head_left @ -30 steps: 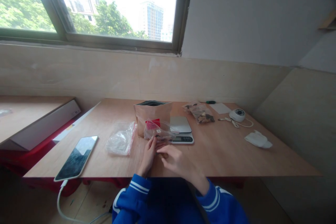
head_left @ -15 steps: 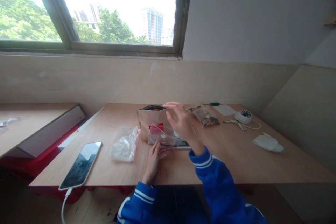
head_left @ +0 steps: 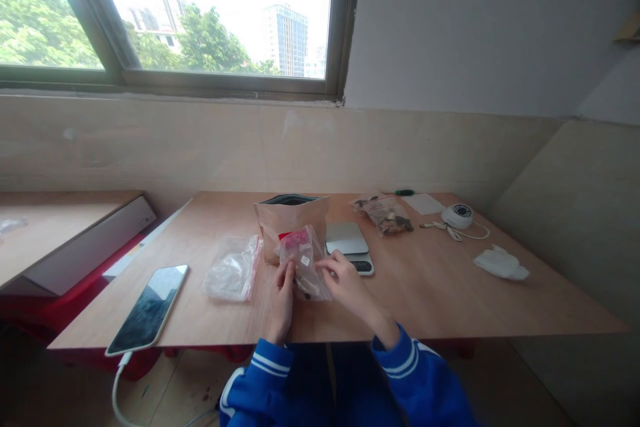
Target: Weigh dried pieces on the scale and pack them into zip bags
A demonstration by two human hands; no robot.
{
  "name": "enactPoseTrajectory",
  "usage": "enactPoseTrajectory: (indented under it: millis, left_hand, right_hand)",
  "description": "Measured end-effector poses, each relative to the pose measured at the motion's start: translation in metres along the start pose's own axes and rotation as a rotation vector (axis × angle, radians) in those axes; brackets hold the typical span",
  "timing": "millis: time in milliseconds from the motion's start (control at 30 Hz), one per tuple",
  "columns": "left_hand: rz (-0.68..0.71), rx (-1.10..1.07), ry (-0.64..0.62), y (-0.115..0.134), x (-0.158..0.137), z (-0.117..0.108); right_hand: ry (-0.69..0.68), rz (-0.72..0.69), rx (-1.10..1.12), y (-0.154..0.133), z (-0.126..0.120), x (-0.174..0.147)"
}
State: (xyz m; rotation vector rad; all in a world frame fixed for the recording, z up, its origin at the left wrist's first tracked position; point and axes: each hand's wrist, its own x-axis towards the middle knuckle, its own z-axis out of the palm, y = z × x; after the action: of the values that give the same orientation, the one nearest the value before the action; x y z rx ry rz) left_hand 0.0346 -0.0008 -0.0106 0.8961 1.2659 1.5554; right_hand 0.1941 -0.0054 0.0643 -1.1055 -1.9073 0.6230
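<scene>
Between my hands a clear zip bag [head_left: 306, 261] with a small white label stands tilted, some dark pieces at its bottom. My left hand [head_left: 283, 293] is closed on its left edge, thumb in front. My right hand [head_left: 345, 278] pinches its right edge, fingers bent together. Right behind the bag stands an open kraft paper pouch [head_left: 270, 227] with a red label partly covered by the bag; its contents are not visible. To the right of the pouch lies a kitchen scale [head_left: 347, 238] with a silver plate and dark display.
Left on the table are a stack of clear zip bags [head_left: 231, 270] and a phone [head_left: 149, 309] on a white cable. At the back right lie filled zip bags [head_left: 390, 215], a green pen [head_left: 405, 193], white paper [head_left: 423, 203], a white camera [head_left: 457, 215] and a crumpled white cloth [head_left: 501, 263].
My right hand has come down from above the pouch's right side to the zip bag's right edge. The bag has been turned more upright, and the scale now shows.
</scene>
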Motion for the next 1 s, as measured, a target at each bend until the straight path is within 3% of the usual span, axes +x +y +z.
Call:
enactPoseTrajectory:
  millis: [167,367,467,633,733,867,1000]
  left_hand:
    - [0.104,0.131,-0.024,0.013,-0.006,0.004]
    - [0.2,0.173,-0.033,0.014,-0.004,0.002]
    - [0.256,0.226,-0.019,0.013,-0.002,0.001]
    - [0.293,0.312,-0.043,0.015,-0.004,0.002]
    - [0.261,0.254,-0.044,0.015,-0.005,0.003]
    - [0.139,0.036,-0.062,0.012,-0.005,0.005]
    - [0.008,-0.06,-0.183,0.007,-0.003,0.006]
  right_hand:
    - [0.007,0.101,0.124,0.005,0.011,0.002]
    - [-0.198,0.155,0.488,0.023,0.034,0.005]
    - [-0.228,0.186,0.63,0.028,0.046,0.0]
    - [-0.167,0.265,0.761,0.034,0.056,-0.009]
    - [-0.076,0.298,0.846,0.037,0.06,-0.012]
    - [0.171,0.32,0.952,0.043,0.062,-0.011]
    - [0.27,0.341,1.177,0.049,0.059,-0.007]
